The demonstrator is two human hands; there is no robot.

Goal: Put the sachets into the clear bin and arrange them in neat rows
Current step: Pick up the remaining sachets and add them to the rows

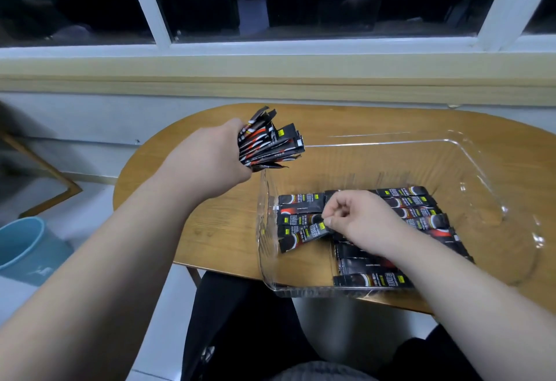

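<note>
1. a blue pail (21, 248) stands on the floor, well to the left of the left grip and lower than it, off the worktop (210, 230).
2. the left grip (210, 155) is closed round a bundle of sachets (267, 142). its fingers are hidden behind the back of the hand. the black packets fan out to the right of this grip, held above the worktop just by the far left corner of the clear bin (391, 142).
3. the clear bin sits on the wooden worktop at its near edge, to the right of the left grip and all around the right one.
4. the right grip (361, 218) is down inside the bin, thumb and forefinger pinching the end of a single sachet (304, 234). the packet sticks out to this grip's left, tilted, its free end lower and near the bin's left wall.
5. a left row of sachets (298, 209) lies flat just left of the right grip, packets side by side. a right row of sachets (415, 203) runs behind and right of this grip and on beneath the wrist, partly covered by the forearm.
6. beyond both grips run a pale window sill (270, 79) and dark panes.
</note>
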